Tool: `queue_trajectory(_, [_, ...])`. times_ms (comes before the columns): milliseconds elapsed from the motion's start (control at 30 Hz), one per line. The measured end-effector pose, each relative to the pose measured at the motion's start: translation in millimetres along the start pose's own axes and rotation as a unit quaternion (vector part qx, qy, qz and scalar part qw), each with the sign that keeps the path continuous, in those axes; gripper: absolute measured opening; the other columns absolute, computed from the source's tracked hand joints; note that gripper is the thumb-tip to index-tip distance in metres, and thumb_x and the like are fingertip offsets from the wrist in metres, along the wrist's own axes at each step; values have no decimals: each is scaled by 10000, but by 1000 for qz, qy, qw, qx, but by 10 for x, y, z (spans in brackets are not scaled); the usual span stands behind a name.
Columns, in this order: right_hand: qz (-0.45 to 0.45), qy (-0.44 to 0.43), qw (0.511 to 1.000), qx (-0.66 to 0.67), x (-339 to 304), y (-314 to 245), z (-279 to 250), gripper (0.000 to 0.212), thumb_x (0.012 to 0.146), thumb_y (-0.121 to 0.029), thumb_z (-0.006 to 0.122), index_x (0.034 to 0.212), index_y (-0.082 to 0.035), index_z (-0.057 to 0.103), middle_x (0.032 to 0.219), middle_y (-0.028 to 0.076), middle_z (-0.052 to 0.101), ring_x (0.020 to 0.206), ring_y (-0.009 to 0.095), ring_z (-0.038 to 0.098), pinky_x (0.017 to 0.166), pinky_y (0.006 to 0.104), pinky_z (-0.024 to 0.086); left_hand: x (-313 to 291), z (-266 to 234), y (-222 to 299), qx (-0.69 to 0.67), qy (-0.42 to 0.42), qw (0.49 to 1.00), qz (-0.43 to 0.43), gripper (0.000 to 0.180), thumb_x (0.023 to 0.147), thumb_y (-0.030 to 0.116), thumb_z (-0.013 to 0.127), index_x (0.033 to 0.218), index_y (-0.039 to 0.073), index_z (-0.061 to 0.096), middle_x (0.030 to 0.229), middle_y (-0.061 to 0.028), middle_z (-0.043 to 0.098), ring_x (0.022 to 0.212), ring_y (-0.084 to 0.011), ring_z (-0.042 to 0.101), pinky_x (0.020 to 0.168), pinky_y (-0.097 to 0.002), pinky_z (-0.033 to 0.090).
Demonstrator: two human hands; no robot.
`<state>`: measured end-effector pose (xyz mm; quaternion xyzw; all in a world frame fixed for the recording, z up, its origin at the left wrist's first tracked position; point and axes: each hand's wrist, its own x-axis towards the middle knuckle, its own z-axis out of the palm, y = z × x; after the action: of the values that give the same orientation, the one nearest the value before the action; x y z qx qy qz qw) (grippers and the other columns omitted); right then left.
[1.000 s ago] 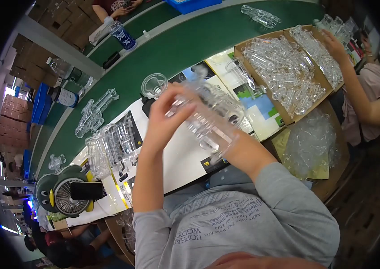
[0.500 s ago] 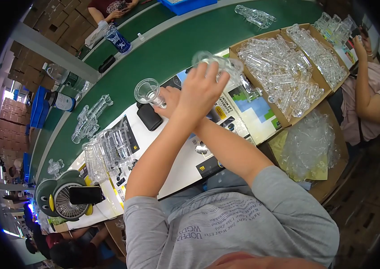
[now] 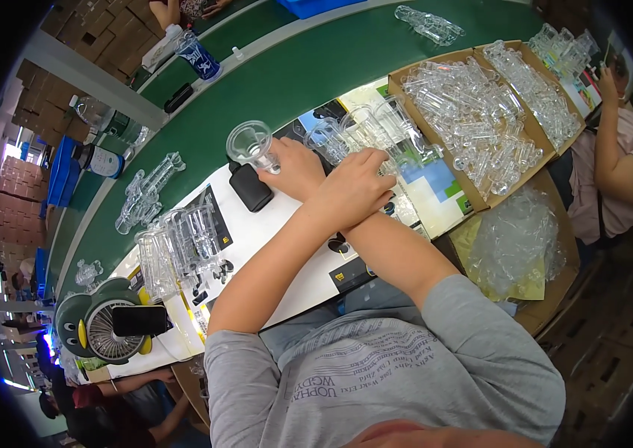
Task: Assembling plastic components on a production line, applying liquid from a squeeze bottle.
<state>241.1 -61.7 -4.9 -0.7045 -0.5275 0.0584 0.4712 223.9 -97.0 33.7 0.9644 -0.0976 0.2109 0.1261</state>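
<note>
My forearms are crossed, the left over the right. My right hand (image 3: pixel 294 170) has reached across to the left and is closed on a clear plastic cup-shaped part (image 3: pixel 249 140), its wide round rim facing up. Above the right forearm hovers my left hand (image 3: pixel 357 187), fingers loosely bent and apart, nothing visible in them. Just beyond it, several clear cup-shaped parts (image 3: pixel 363 127) stand grouped beside the carton. A black case (image 3: pixel 250 187) lies below the held part. More clear tubular parts (image 3: pixel 186 243) are lined up at the left of the white board.
Cardboard boxes of small clear parts (image 3: pixel 466 123) stand on the right, above a box of clear bags (image 3: pixel 514 239). A fan with a phone (image 3: pixel 139 321) sits at left. Loose clear parts (image 3: pixel 148 193) lie on the green table (image 3: pixel 287 82). A co-worker (image 3: pixel 622 149) sits at right.
My left hand has come back toward me from the group of clear parts at the right, leaving a part there. My right hand still grips its cup-shaped part in nearly the same place.
</note>
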Motion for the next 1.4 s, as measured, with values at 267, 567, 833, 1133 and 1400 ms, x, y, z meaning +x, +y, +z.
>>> queue_trajectory(267, [75,-4,996,38,23,10,5,401,680,-367,663,878,-24,596,844,151,609,792,307,584,711,382,453,-557,-549,510,-72,67,993,-63,202,659,49,662,852,37,605,1022,-126,558,915,-292,553,762,-371,452])
queue_trajectory(567, [44,-41,998,-8,3,136,99,453,701,-404,678,927,-18,606,710,88,579,632,182,525,578,302,418,-2565,-1378,1079,-637,64,664,-386,103,820,56,567,863,-30,601,838,-108,617,765,-157,588,664,-242,471])
queue_trajectory(833, [71,-41,994,78,23,94,147,340,749,-265,685,975,-25,600,760,30,605,633,83,501,598,218,410,-4687,-1429,1755,-581,102,484,-646,196,832,133,542,823,-50,610,752,-129,640,629,-176,630,508,-228,482])
queue_trajectory(1133, [88,-38,990,105,82,177,88,344,757,-237,683,988,5,602,716,-12,579,598,28,472,540,163,363,-5754,-76,1560,128,206,459,-855,288,730,189,632,975,43,591,874,-175,614,851,-356,579,728,-389,464])
queue_trajectory(1400, [72,-39,990,119,51,96,112,319,744,-279,676,915,-18,611,649,10,561,556,63,459,524,211,372,-5574,142,1536,149,17,476,-866,543,702,253,667,1178,83,469,1067,-236,513,1004,-392,492,811,-435,437])
